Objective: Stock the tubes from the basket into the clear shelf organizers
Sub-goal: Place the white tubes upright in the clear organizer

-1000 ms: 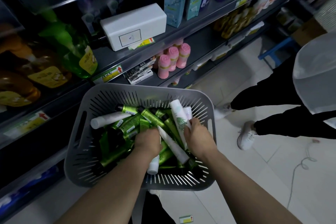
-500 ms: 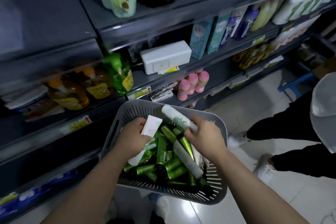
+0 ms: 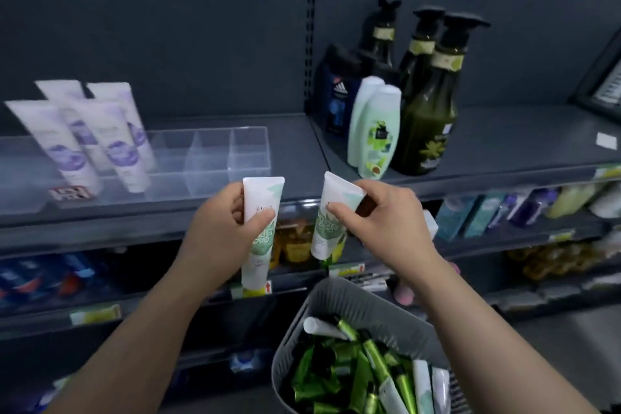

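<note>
My left hand [image 3: 221, 225] grips a white tube with green print [image 3: 260, 245], held upright with its crimped end up. My right hand [image 3: 379, 215] pinches a second white and green tube [image 3: 327, 235] the same way. Both tubes hang in front of the top shelf's edge, just below the clear organizer [image 3: 215, 158], whose right compartments stand bare. Several white and purple tubes [image 3: 111, 138] lean in its left compartments. The grey basket [image 3: 349, 309] sits low at the right, holding several green tubes [image 3: 349, 370] and a few white ones.
Dark pump bottles [image 3: 430, 94], pale green bottles [image 3: 374, 131] and a dark blue bottle [image 3: 336, 101] stand on the top shelf right of the organizer. Lower shelves carry boxes [image 3: 470, 215] and bottles. A shelf upright [image 3: 309, 33] divides the back panel.
Both hands lifted out of the basket, each with a white tube, and rose to the top shelf edge. The view swung up from the basket to the organizer.
</note>
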